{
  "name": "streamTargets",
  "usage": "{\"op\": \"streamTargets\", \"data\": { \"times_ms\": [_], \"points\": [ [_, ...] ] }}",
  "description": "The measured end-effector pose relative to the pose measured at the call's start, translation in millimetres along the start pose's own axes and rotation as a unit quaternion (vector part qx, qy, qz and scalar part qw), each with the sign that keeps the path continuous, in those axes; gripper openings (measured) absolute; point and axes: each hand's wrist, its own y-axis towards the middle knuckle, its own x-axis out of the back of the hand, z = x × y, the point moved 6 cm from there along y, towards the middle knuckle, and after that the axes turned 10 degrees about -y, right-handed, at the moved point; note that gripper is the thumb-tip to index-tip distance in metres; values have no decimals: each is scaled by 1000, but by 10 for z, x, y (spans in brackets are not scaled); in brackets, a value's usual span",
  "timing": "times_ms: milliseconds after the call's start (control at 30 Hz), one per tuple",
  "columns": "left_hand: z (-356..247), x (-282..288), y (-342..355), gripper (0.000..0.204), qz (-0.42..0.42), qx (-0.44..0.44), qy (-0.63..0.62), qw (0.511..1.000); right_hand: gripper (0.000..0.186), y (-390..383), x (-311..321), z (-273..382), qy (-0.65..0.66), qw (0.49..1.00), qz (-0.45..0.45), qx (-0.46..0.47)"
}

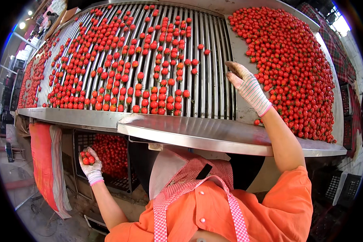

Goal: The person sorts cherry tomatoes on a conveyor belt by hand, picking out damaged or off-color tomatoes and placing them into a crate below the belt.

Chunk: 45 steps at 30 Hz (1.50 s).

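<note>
My left hand (pixel 94 168), in a striped knit glove, is low on the left with its fingers curled around a few red cherry tomatoes (pixel 88 160). Just beside it, under the machine's edge, is a dark plastic crate (pixel 130 167) with many cherry tomatoes inside. My right hand (pixel 248 88), gloved alike, hovers over the metal sheet (pixel 246 107) between the rollers and the big tomato pile (pixel 294 76). Its fingers stretch toward the rollers, with nothing seen in them. Rows of tomatoes lie on the steel roller conveyor (pixel 207 88), thickest at the left and middle.
A steel ledge (pixel 197 135) runs along the conveyor's near side, in front of my body. Red and striped cloth (pixel 42 161) hangs at the left, close to the crate. Black crates (pixel 343 187) stand at the lower right. More tomatoes (pixel 31 86) lie beyond the rollers' left end.
</note>
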Motion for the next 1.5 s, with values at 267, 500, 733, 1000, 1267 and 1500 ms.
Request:
{"op": "streamTargets", "data": {
  "times_ms": [267,500,733,1000,1267,1500],
  "points": [
    [245,-1167,-411,76,83,-513,493,698,44,47,50,-99,-27,999,-25,30],
    [4066,-2570,-1467,41,598,-291,685,298,43,-43,185,168,-86,995,-24,37],
    [5772,-2068,-844,56,496,-322,791,-158,40,-96,342,346,-108,987,-54,105],
    [6001,-1919,-579,23,451,-300,828,-146,39,-148,388,375,-93,989,-60,103],
    [5720,-2167,-492,44,434,-258,863,13,38,-89,407,279,-85,988,-64,110],
    [4174,-2405,-1106,51,407,39,722,558,38,-83,390,247,-101,990,-47,86]
  ]
}}
